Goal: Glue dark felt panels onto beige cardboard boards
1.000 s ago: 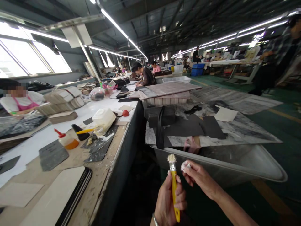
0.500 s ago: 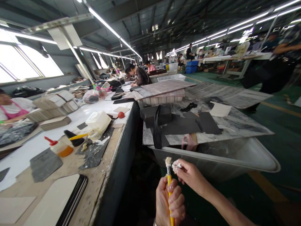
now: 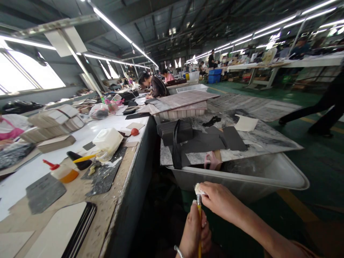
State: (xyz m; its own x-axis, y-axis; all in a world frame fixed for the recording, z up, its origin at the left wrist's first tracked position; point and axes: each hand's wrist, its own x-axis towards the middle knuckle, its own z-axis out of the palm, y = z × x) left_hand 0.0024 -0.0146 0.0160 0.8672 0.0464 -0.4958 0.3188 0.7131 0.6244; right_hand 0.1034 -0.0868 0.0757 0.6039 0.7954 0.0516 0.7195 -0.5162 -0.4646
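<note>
My left hand (image 3: 192,229) is closed around the yellow handle of a glue brush (image 3: 199,201), which points upward. At the brush's top, my right hand (image 3: 216,195) has its fingers closed about the bristles, with a whitish, crumbly clump (image 3: 198,188) at the fingertips. The fingers mostly hide the bristles; the metal ferrule shows just below. White residue shows on the left thumb. Both hands are in the air, in front of a grey plastic tub (image 3: 268,179) and right of the workbench (image 3: 126,179).
On the bench are a red-capped bottle (image 3: 63,173) of orange liquid, a white container (image 3: 107,139), a glue-smeared dark board (image 3: 107,179) and stacked panels (image 3: 59,233). Black pieces (image 3: 204,141) lie on a marbled board (image 3: 279,139) over the tub. A person's legs (image 3: 317,107) are at right.
My right hand has moved from beside the brush onto its bristles, covering them. The view has shifted slightly to the right. The person at far right has moved.
</note>
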